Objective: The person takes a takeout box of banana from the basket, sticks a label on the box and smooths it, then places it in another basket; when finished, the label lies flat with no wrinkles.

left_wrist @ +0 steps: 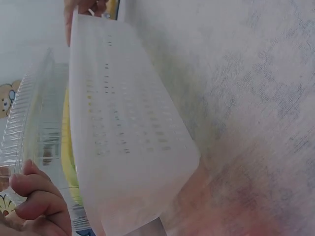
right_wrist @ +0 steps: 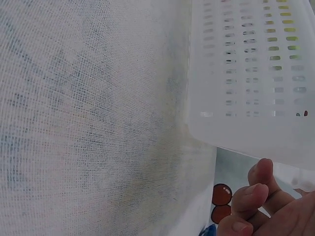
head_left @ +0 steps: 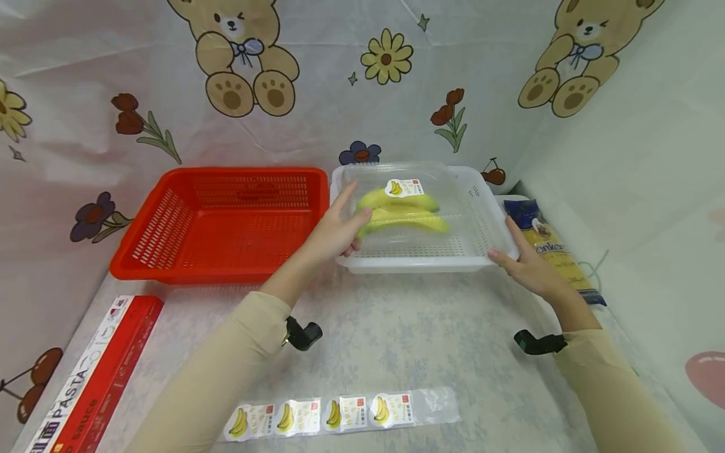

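Observation:
A clear plastic clamshell box (head_left: 450,189) with yellow-green bananas (head_left: 404,219) and a banana label (head_left: 404,187) on its lid sits over the white perforated basket (head_left: 430,263). My left hand (head_left: 337,229) holds the box at its left end, thumb and index finger spread along the side. In the left wrist view, its fingers (left_wrist: 37,194) curl next to the clear plastic. At the basket's front right corner is my right hand (head_left: 523,264), thumb at the front rim and fingers along the right side.
A red basket (head_left: 181,274) stands left of the white one. Beside it lies a red pasta sauce box (head_left: 107,371). A strip of banana labels (head_left: 340,415) lies near the front. A blue and yellow packet (head_left: 557,255) lies at the right, beside the wall.

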A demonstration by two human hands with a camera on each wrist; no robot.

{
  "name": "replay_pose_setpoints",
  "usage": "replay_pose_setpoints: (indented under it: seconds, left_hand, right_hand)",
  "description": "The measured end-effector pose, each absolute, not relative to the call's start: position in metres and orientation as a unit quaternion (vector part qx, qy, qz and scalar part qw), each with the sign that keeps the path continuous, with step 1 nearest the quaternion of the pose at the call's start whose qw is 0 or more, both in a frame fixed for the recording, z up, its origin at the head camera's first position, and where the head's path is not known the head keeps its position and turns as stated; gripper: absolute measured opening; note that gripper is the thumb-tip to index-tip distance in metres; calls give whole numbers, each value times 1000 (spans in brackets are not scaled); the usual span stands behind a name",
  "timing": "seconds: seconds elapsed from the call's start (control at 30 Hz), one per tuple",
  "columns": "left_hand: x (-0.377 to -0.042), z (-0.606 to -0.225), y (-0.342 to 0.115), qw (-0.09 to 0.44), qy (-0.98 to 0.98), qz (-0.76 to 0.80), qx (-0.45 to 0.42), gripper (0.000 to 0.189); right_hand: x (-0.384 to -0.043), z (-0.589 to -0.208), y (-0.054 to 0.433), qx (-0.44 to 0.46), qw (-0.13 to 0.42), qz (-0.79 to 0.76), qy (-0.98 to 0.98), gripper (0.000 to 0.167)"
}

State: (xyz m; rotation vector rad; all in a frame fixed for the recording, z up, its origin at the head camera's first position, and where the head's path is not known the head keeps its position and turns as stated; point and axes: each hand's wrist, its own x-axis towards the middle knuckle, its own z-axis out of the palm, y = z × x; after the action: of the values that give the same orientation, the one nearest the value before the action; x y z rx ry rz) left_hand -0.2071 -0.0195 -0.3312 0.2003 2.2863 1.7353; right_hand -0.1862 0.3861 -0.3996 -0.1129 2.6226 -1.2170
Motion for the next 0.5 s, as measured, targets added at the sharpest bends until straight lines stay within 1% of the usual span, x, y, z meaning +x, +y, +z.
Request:
replay_pose_setpoints:
  seconds: [0.2, 0.5]
  left_hand:
    - [-220, -336, -11, 149, 804, 571, 76, 68]
    - [-232, -346, -2, 150, 839, 518, 68, 67]
  right_hand:
    - [-185, -399, 385, -38, 120, -415, 901, 89]
    - [-183, -397, 381, -48, 117, -425, 896, 89]
